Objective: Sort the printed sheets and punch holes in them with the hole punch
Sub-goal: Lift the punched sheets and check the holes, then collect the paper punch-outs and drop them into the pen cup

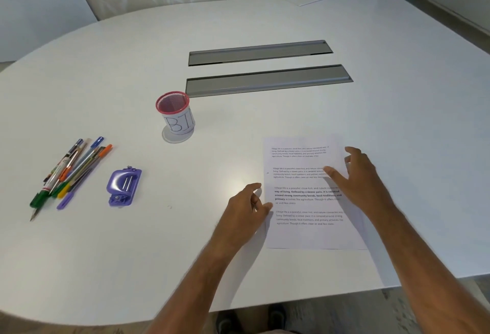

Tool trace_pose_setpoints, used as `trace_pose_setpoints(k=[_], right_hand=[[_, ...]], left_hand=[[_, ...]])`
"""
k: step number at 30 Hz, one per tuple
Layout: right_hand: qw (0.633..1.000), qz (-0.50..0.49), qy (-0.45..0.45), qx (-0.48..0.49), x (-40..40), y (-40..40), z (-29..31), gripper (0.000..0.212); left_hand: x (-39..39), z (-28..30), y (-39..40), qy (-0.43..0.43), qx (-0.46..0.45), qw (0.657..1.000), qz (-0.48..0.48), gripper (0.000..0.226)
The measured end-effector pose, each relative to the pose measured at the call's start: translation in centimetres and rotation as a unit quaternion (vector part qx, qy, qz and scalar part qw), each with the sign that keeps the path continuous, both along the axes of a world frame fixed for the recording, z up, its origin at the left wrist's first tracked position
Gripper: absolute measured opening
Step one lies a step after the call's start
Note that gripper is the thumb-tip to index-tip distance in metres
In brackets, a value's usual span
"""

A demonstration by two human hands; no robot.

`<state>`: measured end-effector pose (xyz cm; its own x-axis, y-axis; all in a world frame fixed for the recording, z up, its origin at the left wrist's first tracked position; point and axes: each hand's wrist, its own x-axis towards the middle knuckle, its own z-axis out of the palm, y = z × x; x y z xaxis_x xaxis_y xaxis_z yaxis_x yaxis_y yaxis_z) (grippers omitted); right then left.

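Head view: left hand (248, 207), fingers relaxed and spread, touches the left edge of the printed sheets (305, 198) at 5 o'clock on the table (265, 23). Right hand (352, 174), fingers extended, rests on the sheets' right half, hiding line ends. Sheet count cannot be told. Purple hole punch (123, 187) lies untouched at 8 o'clock, beside a pen pile (70, 171). Mesh cup (175, 113) stands at 10 o'clock; its label is partly cut off.
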<state>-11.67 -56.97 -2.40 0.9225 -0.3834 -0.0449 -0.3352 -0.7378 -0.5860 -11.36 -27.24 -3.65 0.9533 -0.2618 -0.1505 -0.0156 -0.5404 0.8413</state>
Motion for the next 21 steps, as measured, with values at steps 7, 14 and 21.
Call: trace_pose_setpoints(k=[7, 14, 21], right_hand=[[0.994, 0.034, -0.068, -0.081, -0.8, 3.2, 0.4, 0.050], [0.984, 0.121, -0.132, 0.007, 1.3, 9.7, 0.2, 0.016], [0.974, 0.193, -0.100, 0.062, 3.9, 16.4, 0.1, 0.011]], left_hand=[[0.0, 0.6, 2.6, -0.028, -0.026, 0.999, 0.014, 0.035], [0.9, 0.2, 8.1, -0.111, -0.022, 0.991, 0.075, 0.021], [1.9, 0.0, 14.3, -0.132, 0.010, 0.982, 0.132, 0.022]])
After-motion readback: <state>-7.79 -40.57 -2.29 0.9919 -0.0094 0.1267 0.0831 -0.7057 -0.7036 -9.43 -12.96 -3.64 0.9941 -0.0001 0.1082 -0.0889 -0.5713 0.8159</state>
